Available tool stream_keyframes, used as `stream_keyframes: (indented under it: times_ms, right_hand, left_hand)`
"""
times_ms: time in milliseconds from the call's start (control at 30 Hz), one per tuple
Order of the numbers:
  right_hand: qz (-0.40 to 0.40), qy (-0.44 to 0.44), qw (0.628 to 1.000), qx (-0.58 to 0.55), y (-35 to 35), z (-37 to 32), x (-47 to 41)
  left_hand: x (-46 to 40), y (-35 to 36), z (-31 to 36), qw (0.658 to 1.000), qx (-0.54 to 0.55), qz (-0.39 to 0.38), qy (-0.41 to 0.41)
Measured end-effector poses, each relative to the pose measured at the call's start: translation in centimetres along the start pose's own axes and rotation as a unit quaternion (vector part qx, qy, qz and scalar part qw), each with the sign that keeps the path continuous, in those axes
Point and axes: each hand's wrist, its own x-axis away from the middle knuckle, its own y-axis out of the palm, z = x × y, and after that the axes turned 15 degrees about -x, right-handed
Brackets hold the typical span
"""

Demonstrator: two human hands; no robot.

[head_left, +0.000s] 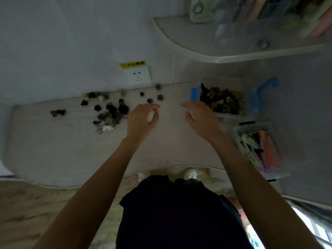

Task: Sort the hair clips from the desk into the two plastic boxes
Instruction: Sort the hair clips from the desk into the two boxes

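1. Loose hair clips (115, 110) lie scattered across the desk (53, 150) at left centre, spread left to right, just left of the left hand (142, 117); I judge that hand the nearer
2. Left hand: fingers curled round something pale; what, I cannot tell
3. Right hand (199, 115): fingers spread, holding nothing, at the near box's rim
4. Upper-right box (224, 103): dark claw clips
5. Lower-right box (258, 146): long coloured clips
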Motion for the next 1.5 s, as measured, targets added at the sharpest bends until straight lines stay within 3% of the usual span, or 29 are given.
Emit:
stream_keyframes:
  times_ms: [100,200,233,267,300,400,533,833,1000,1200,1500]
  right_hand:
    - [-0.065,0.011,0.997,0.049,3.8,-1.3,-2.7]
    - [-0.035,0.049,0.996,0.067,4.5,-0.9,-5.5]
    - [-0.029,0.067,0.996,0.054,4.2,-0.5,-6.1]
    - [-0.060,0.060,0.996,0.026,9.7,-3.6,-10.0]
    - [-0.059,0.078,0.995,0.012,10.2,-3.8,-11.0]
    - [-0.024,0.115,0.993,0.017,10.2,-1.3,-12.4]
    - [-0.054,0.172,0.983,0.022,12.1,-0.5,-13.9]
    - [-0.263,0.077,0.962,0.000,17.0,-4.3,-12.8]
    - [-0.238,0.067,0.969,-0.004,17.1,-4.5,-11.3]
    - [-0.194,0.111,0.971,0.084,17.0,-4.1,-11.1]
    - [-0.151,0.097,0.983,0.021,17.3,-4.9,-10.7]
  left_hand:
    - [2.3,-0.5,-5.4,0.988,-0.074,-0.086,-0.108]
    - [2.7,-0.5,-6.8,0.967,-0.095,-0.181,-0.155]
    - [2.7,-0.3,-6.6,0.963,-0.108,-0.193,-0.154]
    - [3.6,-2.4,-12.7,0.953,-0.119,-0.193,-0.203]
    - [3.8,-2.4,-13.7,0.950,-0.123,-0.199,-0.208]
    - [3.8,-2.2,-13.8,0.952,-0.116,-0.214,-0.185]
    - [2.6,-1.7,-15.7,0.955,-0.131,-0.225,-0.141]
    - [-1.1,-0.9,-16.0,0.950,-0.102,-0.287,-0.069]
    - [-0.6,-0.8,-15.6,0.952,-0.055,-0.287,-0.096]
    - [-0.7,-0.6,-15.0,0.944,-0.064,-0.308,-0.098]
    - [-2.0,-0.2,-13.3,0.940,-0.087,-0.326,-0.060]
